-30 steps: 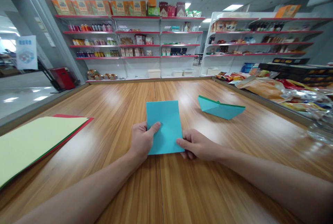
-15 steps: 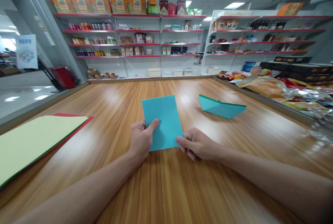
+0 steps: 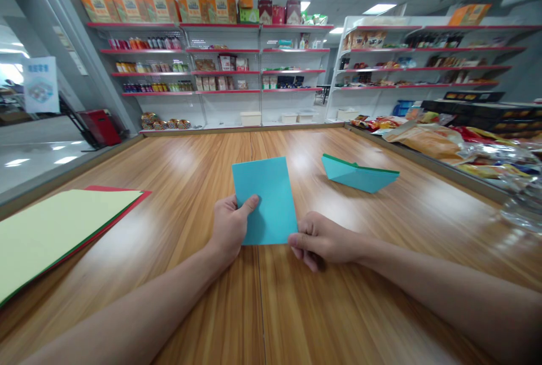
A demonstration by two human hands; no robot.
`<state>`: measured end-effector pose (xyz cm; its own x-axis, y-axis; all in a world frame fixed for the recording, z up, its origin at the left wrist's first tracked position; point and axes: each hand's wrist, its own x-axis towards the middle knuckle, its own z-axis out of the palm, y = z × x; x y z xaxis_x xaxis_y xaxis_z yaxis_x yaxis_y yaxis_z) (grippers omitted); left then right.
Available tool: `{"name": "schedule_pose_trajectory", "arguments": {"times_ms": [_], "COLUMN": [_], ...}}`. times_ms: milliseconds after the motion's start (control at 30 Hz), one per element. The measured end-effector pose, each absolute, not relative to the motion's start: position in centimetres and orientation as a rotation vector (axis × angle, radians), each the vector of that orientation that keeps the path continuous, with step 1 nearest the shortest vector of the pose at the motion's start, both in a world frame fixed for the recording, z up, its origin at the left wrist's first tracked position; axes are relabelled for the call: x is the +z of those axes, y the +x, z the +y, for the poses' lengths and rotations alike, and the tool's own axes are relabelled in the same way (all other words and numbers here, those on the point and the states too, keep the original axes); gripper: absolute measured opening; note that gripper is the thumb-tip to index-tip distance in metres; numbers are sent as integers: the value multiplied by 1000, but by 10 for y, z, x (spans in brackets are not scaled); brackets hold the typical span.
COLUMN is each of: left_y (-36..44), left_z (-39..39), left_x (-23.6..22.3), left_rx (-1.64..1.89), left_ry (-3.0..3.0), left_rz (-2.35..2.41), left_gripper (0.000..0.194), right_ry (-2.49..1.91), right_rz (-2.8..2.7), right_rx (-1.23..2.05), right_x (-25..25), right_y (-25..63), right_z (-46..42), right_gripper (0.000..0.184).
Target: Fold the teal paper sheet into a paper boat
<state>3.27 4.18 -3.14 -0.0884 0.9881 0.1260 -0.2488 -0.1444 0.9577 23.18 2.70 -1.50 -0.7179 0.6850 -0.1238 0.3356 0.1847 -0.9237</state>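
A blue rectangular sheet of paper [image 3: 267, 184] is held up in front of me, just above the wooden table. My left hand [image 3: 231, 221] grips its left edge, thumb flat on the near face and fingers behind. At the lower right corner, my right hand [image 3: 319, 239] pinches the paper between thumb and curled fingers. Whether the paper is folded double, I cannot tell. Beyond my right hand, a folded paper boat [image 3: 359, 176], blue with a green upper edge, stands on the table.
A stack of coloured paper [image 3: 63, 229], pale yellow over green and red, lies on the table [image 3: 203, 173] at the left. Packaged snacks [image 3: 432, 142] and dark boxes [image 3: 486, 113] lie past the right rim. Stocked shelves [image 3: 224, 26] stand behind the table.
My right hand has slid slightly down at the lower right corner of the blue paper. My left hand keeps its grip. The view has shifted a little.
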Motion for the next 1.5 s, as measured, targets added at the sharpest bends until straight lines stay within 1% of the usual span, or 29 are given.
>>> {"name": "schedule_pose_trajectory", "arguments": {"times_ms": [100, 333, 600, 700, 867, 967, 1033, 1167, 1300, 1400, 1467, 1500], "left_y": [32, 32, 34, 31, 30, 33, 35, 35, 31, 30, 34, 38], "left_z": [43, 42, 39, 42, 40, 35, 34, 38, 43, 40, 34, 31], "left_x": [-31, -30, -30, -31, -26, -20, -19, -22, -22, -19, -19, -19], "left_rx": [1462, 1407, 1341, 1355, 1388, 1409, 1404, 1320, 1213, 1029, 898, 862], "left_ry": [1081, 1089, 1096, 1120, 1393, 1581, 1607, 1384, 1055, 979, 1043, 1088], "left_rz": [994, 970, 1004, 1030, 1143, 1201, 1198, 1086, 827, 605, 524, 515], "left_gripper": [27, 27, 31, 30, 31, 32, 31, 31, 35, 47, 55, 55], "right_ry": [-921, -1093, -807, -775, -895, -921, -940, -842, -824, -858, -843, -823], "right_rz": [-2131, -2047, -2232, -2237, -2192, -2174, -2165, -2196, -2109, -1962, -1842, -1792], "right_rx": [1582, 1429, 1663, 1650, 1518, 1554, 1578, 1627, 1660, 1581, 1554, 1561], "right_x": [-15, -18, -12, -14, -17, -17, -16, -13, -14, -17, -20, -21], "right_y": [231, 227, 236, 235, 230, 231, 233, 237, 238, 235, 230, 228], "right_z": [27, 24, 30, 30, 24, 24, 25, 30, 31, 30, 29, 28], "right_gripper": [52, 64, 59, 57, 58, 63, 63, 59, 58, 58, 56, 55]}}
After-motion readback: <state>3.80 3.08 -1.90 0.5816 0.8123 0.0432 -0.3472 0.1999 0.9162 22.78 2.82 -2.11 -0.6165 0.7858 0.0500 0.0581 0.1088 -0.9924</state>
